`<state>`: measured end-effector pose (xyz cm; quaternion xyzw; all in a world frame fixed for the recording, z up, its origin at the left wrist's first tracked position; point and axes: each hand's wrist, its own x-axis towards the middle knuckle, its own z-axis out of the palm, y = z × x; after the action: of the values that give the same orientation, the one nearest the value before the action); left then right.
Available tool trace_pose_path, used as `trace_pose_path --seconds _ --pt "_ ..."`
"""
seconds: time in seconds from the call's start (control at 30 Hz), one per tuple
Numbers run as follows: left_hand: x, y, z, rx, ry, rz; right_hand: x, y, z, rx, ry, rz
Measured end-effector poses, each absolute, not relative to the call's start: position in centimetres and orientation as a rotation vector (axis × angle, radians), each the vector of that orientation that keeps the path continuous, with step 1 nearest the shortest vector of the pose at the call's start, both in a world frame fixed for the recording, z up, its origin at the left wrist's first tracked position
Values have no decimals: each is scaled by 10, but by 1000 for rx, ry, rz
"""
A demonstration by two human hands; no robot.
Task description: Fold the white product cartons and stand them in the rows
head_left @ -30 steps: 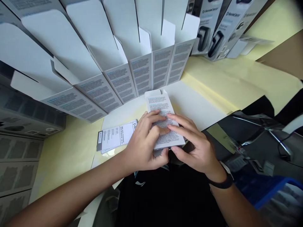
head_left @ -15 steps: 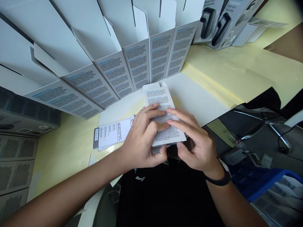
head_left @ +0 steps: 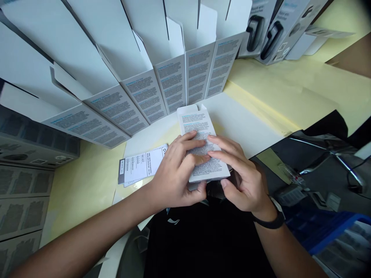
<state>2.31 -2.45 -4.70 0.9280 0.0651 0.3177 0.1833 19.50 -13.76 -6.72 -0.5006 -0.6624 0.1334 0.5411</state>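
Observation:
Both my hands hold a white printed carton (head_left: 197, 129) upright over the table, its open tuck flap at the far end and small dark text on its face. My left hand (head_left: 176, 173) wraps its left side, with fingers across the face. My right hand (head_left: 239, 170) grips the right side, fingertips almost meeting the left fingers. Just left of my left hand lie folded white instruction leaflets (head_left: 142, 165). The carton's lower end is partly hidden by my fingers.
A row of open white cartons (head_left: 171, 83) stands along the far side. Boxed black devices (head_left: 278, 31) stand at top right on a pale yellow table cover (head_left: 278, 87). Stacked grey cartons (head_left: 23, 200) rise at left. A blue crate (head_left: 327, 231) sits low right.
The view has shifted slightly. Both hands stay on the carton, and my right fingers have moved a little on its face.

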Motion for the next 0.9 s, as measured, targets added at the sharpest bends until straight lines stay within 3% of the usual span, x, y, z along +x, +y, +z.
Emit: trace_pose_path --seconds 0.33,0.6,0.8,0.9 --pt "16 -20 -44 2645 113 824 200 -143 -72 -1188 -1590 389" --pt "7 -15 -60 2377 599 627 223 -155 -79 -1482 -1338 513" --pt "13 -11 -65 2322 432 665 199 -148 -51 -1407 -1334 517" --pt "12 -15 -58 2267 452 664 200 -148 -41 -1429 -1299 670"
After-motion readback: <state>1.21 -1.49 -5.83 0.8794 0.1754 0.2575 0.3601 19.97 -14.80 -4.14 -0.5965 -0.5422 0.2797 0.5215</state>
